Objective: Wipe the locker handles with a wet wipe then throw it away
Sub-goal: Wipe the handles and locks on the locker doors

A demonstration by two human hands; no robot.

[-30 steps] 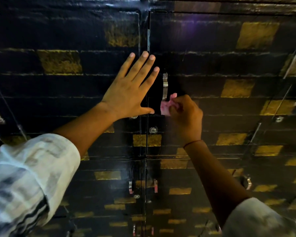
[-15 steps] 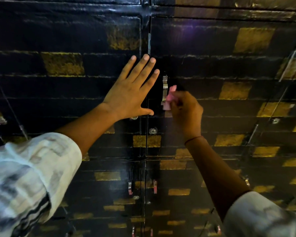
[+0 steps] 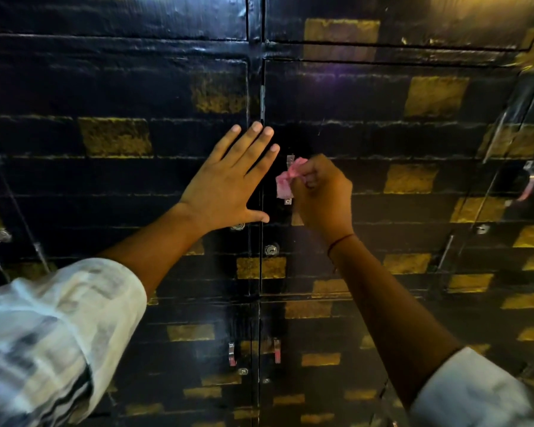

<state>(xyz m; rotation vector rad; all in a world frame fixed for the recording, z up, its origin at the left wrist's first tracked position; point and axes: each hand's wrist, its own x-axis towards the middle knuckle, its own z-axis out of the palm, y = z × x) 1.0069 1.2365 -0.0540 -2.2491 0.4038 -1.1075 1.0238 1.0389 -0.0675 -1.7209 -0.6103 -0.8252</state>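
A pinkish wet wipe [image 3: 286,179] is pinched in my right hand [image 3: 324,195] and wrapped against the vertical metal handle [image 3: 289,158] of the right-hand locker door. Only the handle's top and bottom ends show past the wipe. My left hand [image 3: 230,183] lies flat with spread fingers on the black left door [image 3: 114,186], just left of the seam between the two doors.
The lockers are black with yellow painted blocks. A keyhole [image 3: 271,249] sits below the wiped handle. Two more small handles [image 3: 231,353] [image 3: 277,350] are on the lower doors. Another handle [image 3: 528,183] shows far right, and a lock with a key [image 3: 0,236] far left.
My right hand has slid the wipe up the handle from its lower end to near its top. The left hand stays pressed on the door.
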